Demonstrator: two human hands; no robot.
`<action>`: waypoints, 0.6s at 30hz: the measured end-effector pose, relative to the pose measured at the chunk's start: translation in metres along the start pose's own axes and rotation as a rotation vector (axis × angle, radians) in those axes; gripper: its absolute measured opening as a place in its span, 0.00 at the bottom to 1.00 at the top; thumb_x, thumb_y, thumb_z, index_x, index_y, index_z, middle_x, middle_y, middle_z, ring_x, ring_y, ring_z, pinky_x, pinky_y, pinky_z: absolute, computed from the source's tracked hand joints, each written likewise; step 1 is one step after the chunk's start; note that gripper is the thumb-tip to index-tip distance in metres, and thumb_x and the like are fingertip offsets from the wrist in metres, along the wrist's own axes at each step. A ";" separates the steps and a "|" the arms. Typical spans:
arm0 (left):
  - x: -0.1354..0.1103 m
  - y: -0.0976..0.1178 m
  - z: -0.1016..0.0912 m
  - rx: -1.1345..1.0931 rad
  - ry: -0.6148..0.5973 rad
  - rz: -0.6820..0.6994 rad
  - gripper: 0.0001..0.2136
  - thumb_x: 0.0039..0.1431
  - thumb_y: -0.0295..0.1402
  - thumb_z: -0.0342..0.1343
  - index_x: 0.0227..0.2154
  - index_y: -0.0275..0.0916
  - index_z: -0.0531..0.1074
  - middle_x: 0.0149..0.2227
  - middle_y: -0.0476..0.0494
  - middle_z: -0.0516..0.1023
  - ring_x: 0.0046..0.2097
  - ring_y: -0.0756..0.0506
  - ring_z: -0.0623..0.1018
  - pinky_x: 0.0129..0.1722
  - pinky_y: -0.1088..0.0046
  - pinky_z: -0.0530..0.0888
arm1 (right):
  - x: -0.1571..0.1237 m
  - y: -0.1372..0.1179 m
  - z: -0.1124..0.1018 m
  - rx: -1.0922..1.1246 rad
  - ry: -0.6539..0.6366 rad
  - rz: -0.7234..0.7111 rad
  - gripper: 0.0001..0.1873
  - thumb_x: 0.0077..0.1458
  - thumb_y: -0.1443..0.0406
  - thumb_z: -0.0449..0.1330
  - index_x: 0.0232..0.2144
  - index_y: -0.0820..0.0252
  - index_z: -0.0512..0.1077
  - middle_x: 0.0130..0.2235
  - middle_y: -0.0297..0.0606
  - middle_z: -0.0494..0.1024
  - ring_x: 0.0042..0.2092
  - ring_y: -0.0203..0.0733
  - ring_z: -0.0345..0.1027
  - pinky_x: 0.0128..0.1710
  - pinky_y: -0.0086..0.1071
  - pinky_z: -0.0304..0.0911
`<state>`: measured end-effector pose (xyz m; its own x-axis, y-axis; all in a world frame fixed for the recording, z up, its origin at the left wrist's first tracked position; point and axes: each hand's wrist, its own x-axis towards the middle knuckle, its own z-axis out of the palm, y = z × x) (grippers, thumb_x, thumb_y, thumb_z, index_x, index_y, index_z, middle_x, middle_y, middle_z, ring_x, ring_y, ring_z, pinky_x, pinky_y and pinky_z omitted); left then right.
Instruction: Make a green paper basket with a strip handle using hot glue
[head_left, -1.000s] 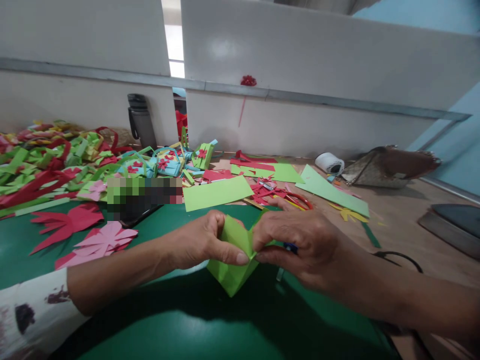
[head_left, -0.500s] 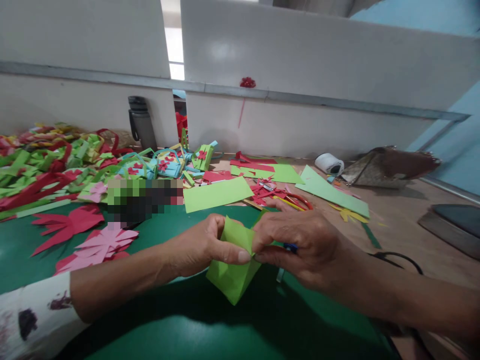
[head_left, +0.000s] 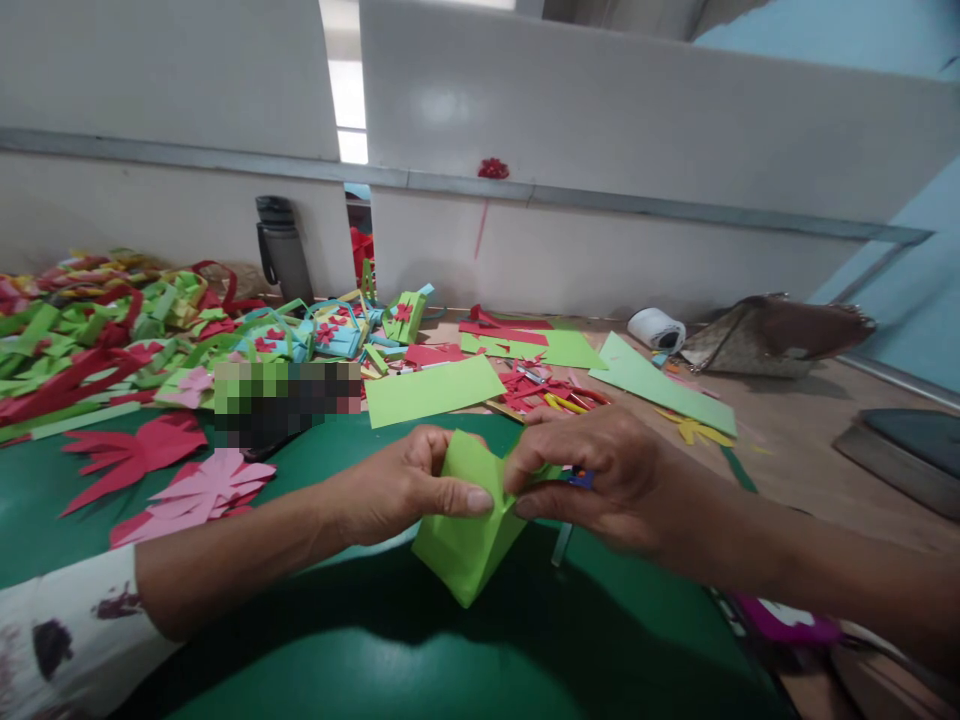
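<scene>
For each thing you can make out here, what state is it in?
Green paper: folded, held in both hands
Left hand: closed on the paper, thumb on top
Right hand: pinching the paper's edge
Bottle: upright, lid on
Green sheet: lying on the table, no fold visible
Pink flower: cut out, lying flat
Handbag: open or closed, cannot tell
</scene>
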<state>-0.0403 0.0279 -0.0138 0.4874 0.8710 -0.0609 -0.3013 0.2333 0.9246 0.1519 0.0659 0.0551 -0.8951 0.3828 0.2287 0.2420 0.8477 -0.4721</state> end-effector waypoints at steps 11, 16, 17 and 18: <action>0.000 0.000 -0.001 0.048 -0.020 0.056 0.11 0.46 0.35 0.67 0.27 0.33 0.73 0.23 0.51 0.72 0.25 0.54 0.69 0.27 0.82 0.66 | 0.006 0.009 -0.003 -0.031 0.001 -0.091 0.06 0.53 0.73 0.60 0.26 0.61 0.72 0.24 0.29 0.72 0.25 0.28 0.63 0.26 0.21 0.57; 0.000 0.001 0.000 0.074 -0.028 0.061 0.10 0.46 0.34 0.66 0.26 0.33 0.73 0.21 0.53 0.70 0.22 0.55 0.67 0.24 0.82 0.64 | 0.007 0.008 -0.003 -0.031 0.007 -0.136 0.05 0.52 0.73 0.61 0.25 0.62 0.73 0.24 0.30 0.74 0.25 0.29 0.64 0.26 0.21 0.58; 0.000 0.002 0.000 0.076 -0.025 0.063 0.09 0.46 0.33 0.66 0.25 0.33 0.74 0.21 0.53 0.70 0.22 0.55 0.67 0.24 0.82 0.64 | 0.007 0.008 -0.003 -0.044 0.014 -0.139 0.05 0.51 0.74 0.61 0.25 0.63 0.73 0.23 0.30 0.73 0.24 0.29 0.64 0.25 0.21 0.58; 0.000 0.002 0.001 0.078 -0.018 0.067 0.09 0.46 0.32 0.67 0.25 0.33 0.74 0.21 0.53 0.70 0.23 0.55 0.67 0.24 0.83 0.64 | 0.007 0.008 -0.002 -0.056 0.022 -0.143 0.05 0.51 0.74 0.62 0.25 0.63 0.73 0.23 0.30 0.73 0.24 0.28 0.64 0.25 0.20 0.58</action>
<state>-0.0403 0.0276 -0.0118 0.4836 0.8753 0.0082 -0.2695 0.1399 0.9528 0.1482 0.0758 0.0550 -0.9135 0.2646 0.3091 0.1342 0.9130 -0.3852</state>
